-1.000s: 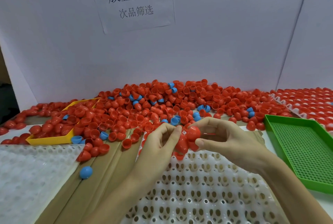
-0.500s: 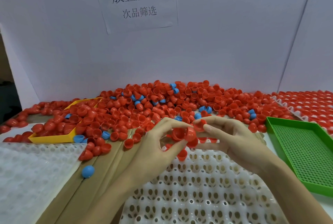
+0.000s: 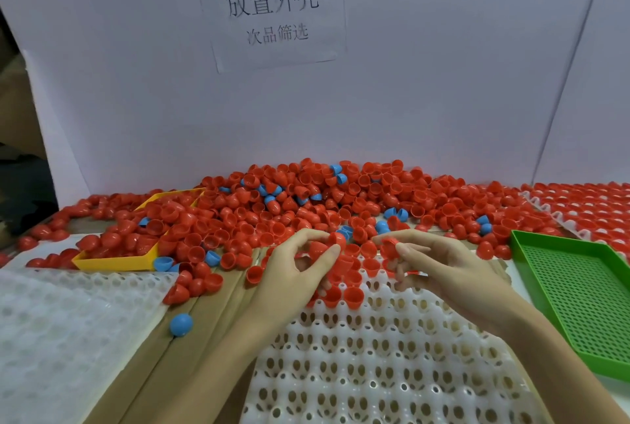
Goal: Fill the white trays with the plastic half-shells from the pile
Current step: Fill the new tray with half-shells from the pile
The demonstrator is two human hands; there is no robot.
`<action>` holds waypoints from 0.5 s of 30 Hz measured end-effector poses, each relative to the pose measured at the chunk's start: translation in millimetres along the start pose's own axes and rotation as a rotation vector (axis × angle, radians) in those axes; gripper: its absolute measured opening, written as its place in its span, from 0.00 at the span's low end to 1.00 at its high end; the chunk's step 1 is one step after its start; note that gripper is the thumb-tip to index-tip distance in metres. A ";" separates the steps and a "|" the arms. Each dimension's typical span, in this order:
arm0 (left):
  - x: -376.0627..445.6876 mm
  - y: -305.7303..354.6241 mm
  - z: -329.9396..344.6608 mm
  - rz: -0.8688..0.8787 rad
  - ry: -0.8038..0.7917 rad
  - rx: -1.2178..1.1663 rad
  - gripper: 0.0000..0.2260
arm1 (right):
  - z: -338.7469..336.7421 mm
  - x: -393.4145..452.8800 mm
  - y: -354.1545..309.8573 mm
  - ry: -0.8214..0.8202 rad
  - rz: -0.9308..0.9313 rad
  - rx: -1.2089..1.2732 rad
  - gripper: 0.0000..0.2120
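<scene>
Head view showed the job barely begun on the near white perforated plastic tray (image 3: 392, 372): only a few red plastic half-shells (image 3: 353, 296) sat along its far edge, and the rest of its sockets were bare. The left hand (image 3: 293, 270) pinched one red half-shell (image 3: 318, 248) between thumb and curled fingers; the right hand (image 3: 439, 270) pinched another (image 3: 388, 248) the same way, both over the tray's far edge. Behind them the big pile of red and blue plastic half-shells (image 3: 306, 205) covered the worktop's far side. At the far right corner another white tray (image 3: 586, 209) looked filled. Most filling remained, I judged.
</scene>
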State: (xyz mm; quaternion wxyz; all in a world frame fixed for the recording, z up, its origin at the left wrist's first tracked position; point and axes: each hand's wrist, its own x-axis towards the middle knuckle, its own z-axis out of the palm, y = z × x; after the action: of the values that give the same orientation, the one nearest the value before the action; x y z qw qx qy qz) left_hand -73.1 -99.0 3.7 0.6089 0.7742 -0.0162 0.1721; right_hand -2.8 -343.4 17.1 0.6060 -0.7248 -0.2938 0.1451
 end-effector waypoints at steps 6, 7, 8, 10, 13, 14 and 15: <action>19.2 -24.1 -25.2 -0.092 0.213 0.012 0.11 | 23.4 27.0 -33.2 0.019 -0.058 -0.254 0.11; 21.3 -28.6 -28.7 -0.118 0.240 0.001 0.12 | 30.8 38.1 -40.7 0.005 -0.056 -0.300 0.11; 22.8 -33.1 -32.0 -0.139 0.268 -0.017 0.12 | 39.9 51.2 -47.6 -0.013 -0.051 -0.343 0.11; 25.4 -39.1 -37.0 -0.167 0.328 -0.057 0.12 | 62.4 82.3 -60.9 -0.051 -0.043 -0.367 0.11; 27.7 -40.6 -42.3 -0.239 0.434 -0.231 0.16 | 104.8 138.5 -78.8 -0.083 -0.034 -0.300 0.11; 28.3 -40.6 -44.0 -0.271 0.468 -0.295 0.17 | 119.5 157.3 -83.4 -0.075 -0.035 -0.275 0.12; 28.8 -40.9 -45.9 -0.295 0.496 -0.348 0.16 | 133.7 175.5 -87.5 -0.054 -0.044 -0.264 0.14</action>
State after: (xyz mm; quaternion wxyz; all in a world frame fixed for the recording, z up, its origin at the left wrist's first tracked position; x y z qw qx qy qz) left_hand -47.8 -39.6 -17.3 0.7358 0.5871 0.2156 0.2596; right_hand 37.4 -123.6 97.1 0.5006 -0.7873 -0.3424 0.1110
